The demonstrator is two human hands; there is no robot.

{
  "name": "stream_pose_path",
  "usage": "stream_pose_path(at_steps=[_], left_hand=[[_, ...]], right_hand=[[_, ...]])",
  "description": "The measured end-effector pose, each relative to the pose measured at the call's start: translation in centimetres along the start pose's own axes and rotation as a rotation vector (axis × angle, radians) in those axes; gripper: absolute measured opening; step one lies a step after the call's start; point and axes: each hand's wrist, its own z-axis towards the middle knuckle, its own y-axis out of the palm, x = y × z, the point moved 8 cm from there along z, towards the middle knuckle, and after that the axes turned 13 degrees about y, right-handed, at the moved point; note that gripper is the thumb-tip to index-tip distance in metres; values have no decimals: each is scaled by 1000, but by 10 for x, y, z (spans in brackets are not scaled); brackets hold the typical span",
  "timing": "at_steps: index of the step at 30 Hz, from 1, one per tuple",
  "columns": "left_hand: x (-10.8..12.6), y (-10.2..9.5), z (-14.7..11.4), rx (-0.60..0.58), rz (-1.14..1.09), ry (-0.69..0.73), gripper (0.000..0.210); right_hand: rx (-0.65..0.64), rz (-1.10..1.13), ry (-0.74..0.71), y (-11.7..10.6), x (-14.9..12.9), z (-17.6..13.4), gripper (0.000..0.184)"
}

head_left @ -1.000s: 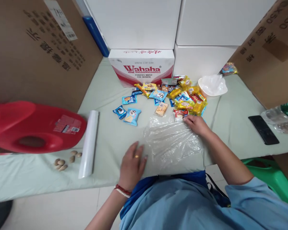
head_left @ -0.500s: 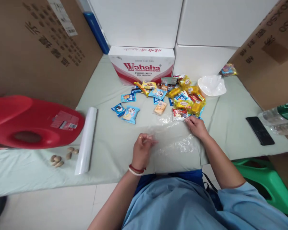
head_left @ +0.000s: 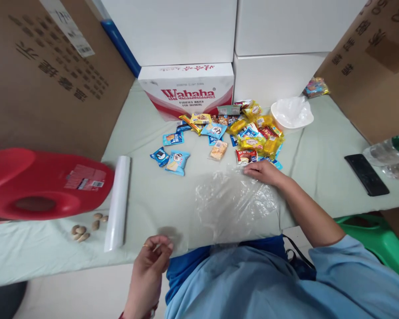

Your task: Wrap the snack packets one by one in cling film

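Observation:
A crinkled sheet of clear plastic film [head_left: 236, 204] lies spread on the cloth in front of my body. At its upper edge my right hand [head_left: 266, 172] is closed, fingertips pinching the film just below a red snack packet [head_left: 246, 157]. My left hand [head_left: 153, 257] is off to the lower left at the table's front edge, apart from the film. Its fingers are curled in with thumb against them; whether anything thin is between them I cannot make out. Beyond the film lie a tan wrapped snack [head_left: 218, 150] and a heap of yellow snack packets [head_left: 252, 141].
A white bowl [head_left: 292, 116] with a plastic liner stands behind the heap. Left are blue packets [head_left: 177, 162], a white roll [head_left: 119, 204], brown nuts [head_left: 80, 230] and a red jug [head_left: 53, 181]. A phone [head_left: 366, 175] lies right; a Wahaha box [head_left: 189, 91] stands behind.
My left hand has moved down and left, away from the film. The film now lies more spread out toward my body. My right hand has shifted slightly left along its upper edge.

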Motion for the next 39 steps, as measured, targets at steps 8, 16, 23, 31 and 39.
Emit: stream_pose_path(at_steps=[8,16,23,31,39], left_hand=[[93,163,30,-633,680,1058,29],[37,190,103,-452,1147,949,53],[25,135,113,-347,1222,835,64],[22,124,112,-263,1212,766,70],[19,114,97,-210,1020,639,71]], right_hand=[[-224,-338,-294,29,-90,68,23],[300,-343,-178,24,-97,-18,49],[313,-431,92,53,-6,-92,55],[585,-228,324,-93,24,-53,37],[369,-497,426,-96,29,59,41]])
